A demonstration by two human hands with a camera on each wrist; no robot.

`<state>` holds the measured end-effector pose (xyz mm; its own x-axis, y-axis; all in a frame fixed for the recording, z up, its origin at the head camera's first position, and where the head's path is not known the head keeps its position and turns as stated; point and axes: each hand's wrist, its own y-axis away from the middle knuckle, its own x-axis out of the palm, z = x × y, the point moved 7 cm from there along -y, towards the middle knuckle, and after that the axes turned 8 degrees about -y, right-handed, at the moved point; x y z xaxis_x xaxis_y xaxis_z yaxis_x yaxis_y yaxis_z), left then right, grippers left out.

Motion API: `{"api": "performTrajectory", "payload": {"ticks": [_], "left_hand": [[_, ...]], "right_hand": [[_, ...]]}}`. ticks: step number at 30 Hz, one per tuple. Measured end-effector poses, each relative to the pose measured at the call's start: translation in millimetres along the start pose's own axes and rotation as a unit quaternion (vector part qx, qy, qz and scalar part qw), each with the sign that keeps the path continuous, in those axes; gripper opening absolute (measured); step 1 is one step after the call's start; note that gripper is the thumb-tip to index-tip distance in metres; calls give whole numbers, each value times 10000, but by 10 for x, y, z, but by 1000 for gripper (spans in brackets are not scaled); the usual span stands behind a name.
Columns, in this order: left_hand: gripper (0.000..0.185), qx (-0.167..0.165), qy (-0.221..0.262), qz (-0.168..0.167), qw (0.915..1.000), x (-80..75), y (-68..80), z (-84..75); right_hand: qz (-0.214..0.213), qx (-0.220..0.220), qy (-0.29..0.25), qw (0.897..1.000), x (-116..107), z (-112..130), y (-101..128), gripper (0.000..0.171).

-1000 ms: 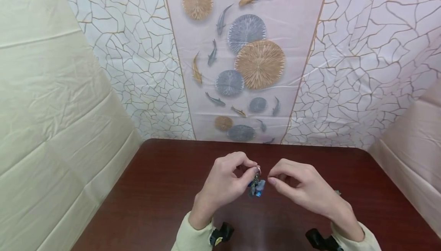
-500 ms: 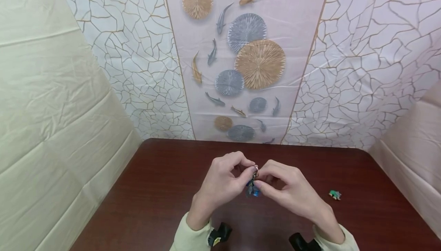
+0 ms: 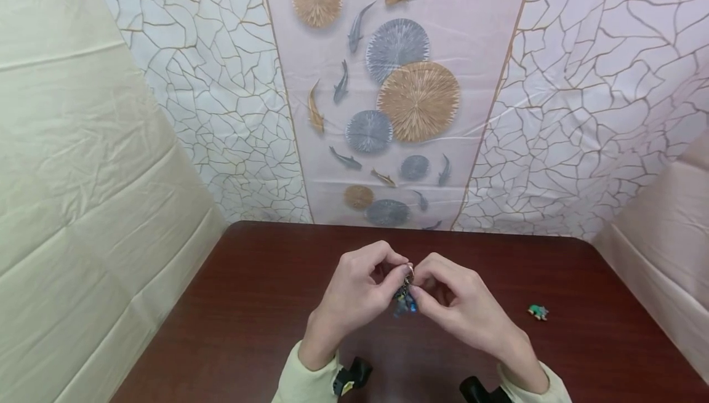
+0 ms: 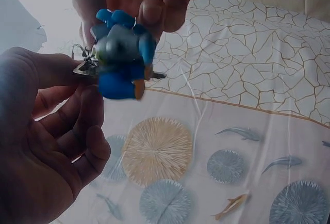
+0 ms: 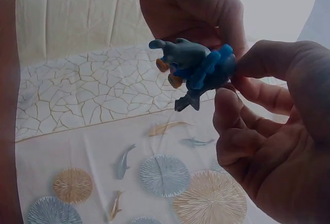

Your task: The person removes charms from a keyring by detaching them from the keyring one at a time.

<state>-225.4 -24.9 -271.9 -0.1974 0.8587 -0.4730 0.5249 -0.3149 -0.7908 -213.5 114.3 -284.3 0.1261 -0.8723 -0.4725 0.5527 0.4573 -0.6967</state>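
Backdrop takes up most of 12 o'clock: pale cloth, crackle lines both sides, centre strip printed with koi and round fringed discs in tan and grey-blue. Cream drape at 9 o'clock, creased, with long folds. Second drape at 4 o'clock, pinker from where I stand. Table fills 6 o'clock, dark red-brown, rounded far corners.

Two forearms reach in from 6, pale yellow sleeves, black device on the left wrist, another black unit on the right.

Left hand sits at 9 o'clock of the trinket, thumb and forefinger clamped on its metal end; the remaining fingers are curled loosely below. Right hand sits at 3 o'clock of it, thumb and forefinger tips together on the trinket's body — a pinch, best seen from the right wrist.

Trinket hangs between both hands, above the table: blue and dark grey, rounded lumps, small orange bits. Left wrist view is blurred there; exact shape unclear.

Small green-and-grey toy lies on the table at 3 o'clock of the right hand — apart from it, untouched.

Smallest item: shiny ring at the trinket's 12 o'clock, right by the left fingertips.
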Motion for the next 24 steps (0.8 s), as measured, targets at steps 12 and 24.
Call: {"api": "performTrajectory", "payload": {"ticks": [12, 24], "left_hand": [[7, 189, -322, 42, 9993, 20, -3, -17], [8, 428, -522, 121, 9976, 41, -8, -37]], "right_hand": [[-473, -275, -418, 9976, -58, 49, 11, 27], [-176, 3, 617, 9979, -74, 52, 23, 24]]}}
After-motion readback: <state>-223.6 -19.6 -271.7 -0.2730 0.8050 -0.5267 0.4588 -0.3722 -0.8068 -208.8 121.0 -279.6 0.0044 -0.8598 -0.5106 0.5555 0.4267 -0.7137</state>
